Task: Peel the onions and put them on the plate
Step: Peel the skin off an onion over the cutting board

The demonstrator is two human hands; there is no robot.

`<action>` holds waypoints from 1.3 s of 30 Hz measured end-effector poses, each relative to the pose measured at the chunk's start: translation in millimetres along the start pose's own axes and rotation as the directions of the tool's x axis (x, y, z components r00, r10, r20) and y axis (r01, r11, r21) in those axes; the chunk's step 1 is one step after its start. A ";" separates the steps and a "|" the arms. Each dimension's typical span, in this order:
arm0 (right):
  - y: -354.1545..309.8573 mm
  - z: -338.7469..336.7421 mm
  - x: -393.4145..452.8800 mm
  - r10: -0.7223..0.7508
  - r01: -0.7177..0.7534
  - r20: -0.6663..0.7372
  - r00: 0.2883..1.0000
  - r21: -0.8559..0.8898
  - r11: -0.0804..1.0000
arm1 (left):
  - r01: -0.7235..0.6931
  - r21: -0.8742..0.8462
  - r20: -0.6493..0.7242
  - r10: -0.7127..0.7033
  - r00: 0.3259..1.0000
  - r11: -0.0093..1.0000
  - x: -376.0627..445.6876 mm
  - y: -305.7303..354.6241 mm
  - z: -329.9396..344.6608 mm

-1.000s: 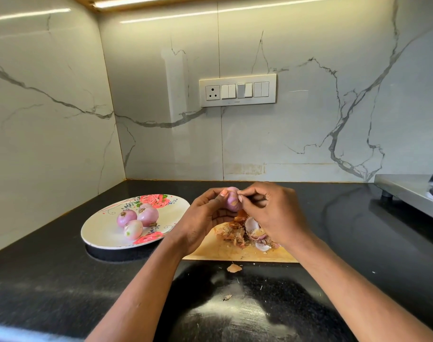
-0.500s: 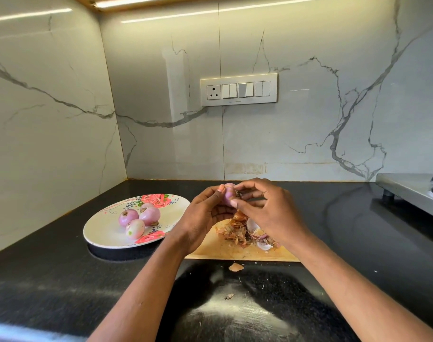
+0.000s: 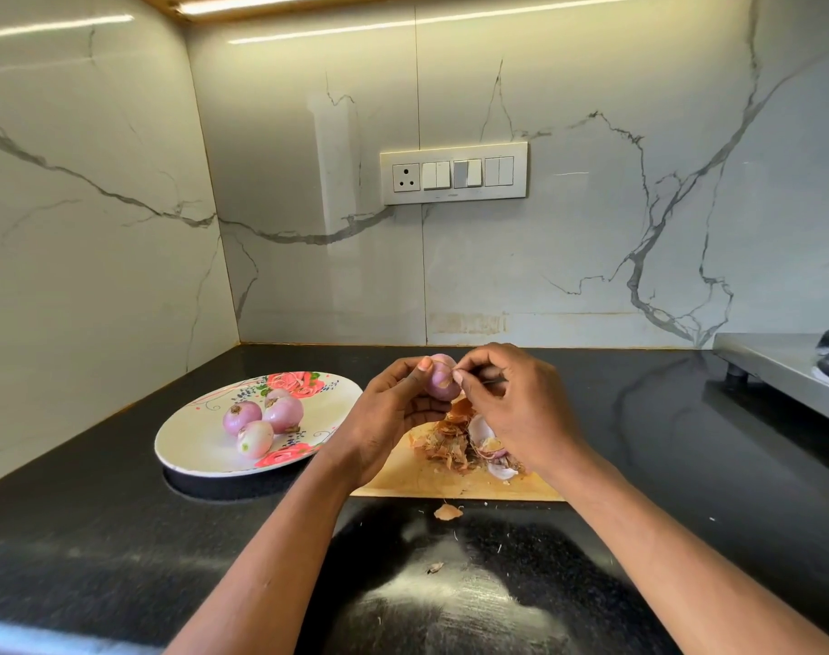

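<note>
My left hand [image 3: 388, 418] grips a small purple onion [image 3: 439, 382] above the wooden cutting board [image 3: 403, 484]. My right hand [image 3: 516, 408] pinches a thin strip of skin at the onion's top right. A pile of onion peels [image 3: 464, 444] lies on the board under my hands. To the left, a white plate with red flowers [image 3: 204, 446] holds several peeled onions [image 3: 261, 420].
A loose bit of peel [image 3: 448, 512] lies on the black countertop [image 3: 119, 536] in front of the board. A steel stove edge [image 3: 781, 371] juts in at the right. A switch panel [image 3: 454, 173] sits on the marble wall behind.
My right hand's fingers have shifted up from the onion's side to its top right and now pull a thin strip of skin. The left hand keeps hold of the onion.
</note>
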State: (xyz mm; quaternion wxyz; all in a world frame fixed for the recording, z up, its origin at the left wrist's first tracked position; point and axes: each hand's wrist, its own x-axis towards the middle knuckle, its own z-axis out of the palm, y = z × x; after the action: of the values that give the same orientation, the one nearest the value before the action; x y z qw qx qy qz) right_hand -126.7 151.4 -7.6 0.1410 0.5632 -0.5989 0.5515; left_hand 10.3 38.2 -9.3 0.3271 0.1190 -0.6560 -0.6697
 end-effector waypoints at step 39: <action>-6.4 -5.6 -0.3 0.069 -0.078 0.058 0.996 0.157 0.985 | -0.031 0.095 0.005 0.031 1.000 0.995 -2.4 5.4 0.0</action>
State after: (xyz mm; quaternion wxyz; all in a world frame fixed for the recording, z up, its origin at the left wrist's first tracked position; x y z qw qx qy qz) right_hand -123.8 157.7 -2.6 0.0594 0.5644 -0.5770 0.5875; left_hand 13.6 40.1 -4.8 0.3304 0.1229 -0.6893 -0.6329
